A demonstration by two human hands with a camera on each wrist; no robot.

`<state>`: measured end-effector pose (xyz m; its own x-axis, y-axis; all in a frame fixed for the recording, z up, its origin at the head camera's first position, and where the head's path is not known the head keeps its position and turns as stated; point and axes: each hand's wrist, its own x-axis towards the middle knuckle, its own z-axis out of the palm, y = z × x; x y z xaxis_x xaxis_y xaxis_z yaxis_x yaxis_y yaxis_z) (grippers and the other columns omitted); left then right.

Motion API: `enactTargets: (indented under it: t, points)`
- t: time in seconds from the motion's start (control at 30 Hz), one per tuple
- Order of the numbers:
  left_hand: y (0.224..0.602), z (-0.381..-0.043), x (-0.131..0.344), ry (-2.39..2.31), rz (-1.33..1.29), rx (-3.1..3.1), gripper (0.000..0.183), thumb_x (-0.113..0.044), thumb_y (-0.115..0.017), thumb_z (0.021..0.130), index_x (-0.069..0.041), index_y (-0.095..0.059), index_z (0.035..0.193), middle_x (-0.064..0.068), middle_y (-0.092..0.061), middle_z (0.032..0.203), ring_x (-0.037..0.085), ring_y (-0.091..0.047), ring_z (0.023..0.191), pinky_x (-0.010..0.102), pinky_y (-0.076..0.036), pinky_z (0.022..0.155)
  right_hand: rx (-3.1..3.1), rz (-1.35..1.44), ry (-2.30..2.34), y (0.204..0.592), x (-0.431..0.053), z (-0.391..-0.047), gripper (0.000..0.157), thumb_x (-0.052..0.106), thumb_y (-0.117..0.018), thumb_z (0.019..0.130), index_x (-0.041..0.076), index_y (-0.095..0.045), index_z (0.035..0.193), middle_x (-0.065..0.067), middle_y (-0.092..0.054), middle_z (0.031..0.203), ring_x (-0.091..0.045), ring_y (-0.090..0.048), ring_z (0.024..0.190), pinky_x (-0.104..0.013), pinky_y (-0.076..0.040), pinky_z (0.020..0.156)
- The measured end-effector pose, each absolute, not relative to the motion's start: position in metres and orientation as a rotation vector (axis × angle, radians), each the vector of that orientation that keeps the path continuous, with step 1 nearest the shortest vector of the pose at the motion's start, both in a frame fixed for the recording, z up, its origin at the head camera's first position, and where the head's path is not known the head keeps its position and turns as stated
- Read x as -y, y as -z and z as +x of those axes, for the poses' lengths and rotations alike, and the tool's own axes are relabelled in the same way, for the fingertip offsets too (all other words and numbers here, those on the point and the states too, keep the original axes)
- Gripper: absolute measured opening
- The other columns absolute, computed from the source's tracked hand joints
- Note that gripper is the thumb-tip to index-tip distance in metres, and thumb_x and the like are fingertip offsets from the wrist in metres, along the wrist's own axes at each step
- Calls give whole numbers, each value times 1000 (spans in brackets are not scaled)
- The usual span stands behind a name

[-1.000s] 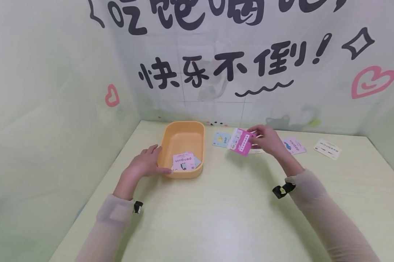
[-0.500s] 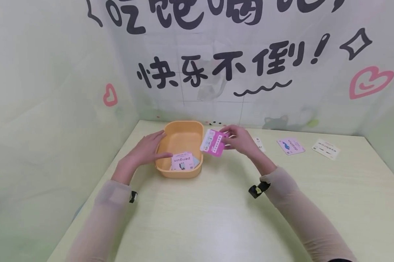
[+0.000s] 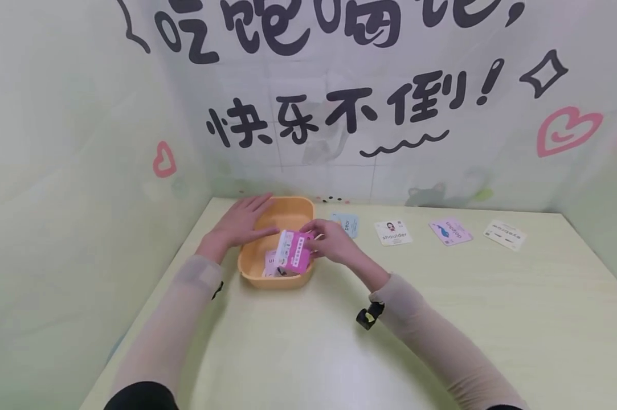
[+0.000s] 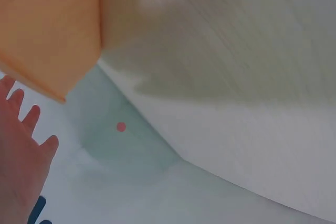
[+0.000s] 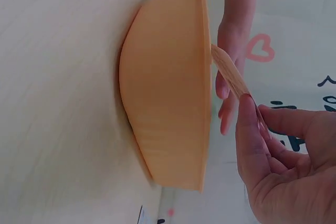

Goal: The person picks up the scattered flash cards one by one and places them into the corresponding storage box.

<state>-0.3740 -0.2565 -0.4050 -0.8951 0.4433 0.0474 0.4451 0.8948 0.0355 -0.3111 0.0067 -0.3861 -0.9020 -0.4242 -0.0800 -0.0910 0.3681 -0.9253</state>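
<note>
In the head view my right hand point(image 3: 335, 244) pinches a pink-and-white printed card point(image 3: 294, 254) over the right part of an orange plastic bin point(image 3: 272, 282). The right wrist view shows the card point(image 5: 230, 71) edge-on between thumb and fingers, tilted, its far end at the bin's rim. My left hand point(image 3: 240, 224) lies at the bin's back left rim with fingers extended and thumb reaching over the opening. Inside the bin, a pink card point(image 3: 270, 263) is mostly hidden under the held one.
A row of picture cards lies on the table to the right: a blue pear card point(image 3: 347, 224), a white shoulder card point(image 3: 393, 233), a purple dolphin card point(image 3: 450, 232) and a white eyebrow card point(image 3: 505, 235). A printed wall sheet point(image 3: 339, 176) stands right behind the table.
My right hand has carried the pink-and-white card leftward from above the row to over the bin, uncovering the shoulder card. My left hand has slid from the bin's front left toward its back left.
</note>
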Motion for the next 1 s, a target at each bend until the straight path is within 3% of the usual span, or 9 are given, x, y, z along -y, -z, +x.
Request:
enactTargets:
  t: [0.2,0.37,0.6,0.77,1.0]
  points:
    - [418,-380,248,-39,-767,3004,87,-72,-41,93,-23,-18,161,4,-18,169,34,-18,154,62,-6,124,-2419,-521,1443,397,10,-304,28,8,-65,95,4,-65,122,-13,-66,107,-20,-65,90,-26,-60,71]
    - [420,-382,240,-61,-797,2985,81,-67,-41,96,-25,-17,161,2,-18,169,33,-16,155,62,-5,125,-2447,-523,1451,400,16,-305,30,7,-64,95,5,-64,125,-13,-66,110,-21,-66,92,-27,-60,70]
    - [427,-384,242,-1,-825,3023,81,-57,-44,98,-16,-15,161,7,-14,169,37,-14,155,58,-12,126,-2448,-491,1500,402,17,-305,30,6,-62,97,5,-63,126,-15,-67,113,-21,-66,92,-29,-61,72]
    - [429,-386,241,20,-814,3015,82,-63,-43,97,-18,-17,161,9,-6,170,38,-9,156,55,-10,127,-2461,-527,1439,401,14,-305,28,3,-60,97,3,-63,125,-15,-67,110,-21,-67,89,-32,-62,75]
    - [432,-390,238,58,-754,3062,87,-70,-39,95,-19,-15,161,10,-7,170,38,-8,156,56,-7,126,-2549,-592,1245,400,12,-307,27,7,-60,98,3,-64,124,-13,-68,107,-19,-67,90,-24,-59,70]
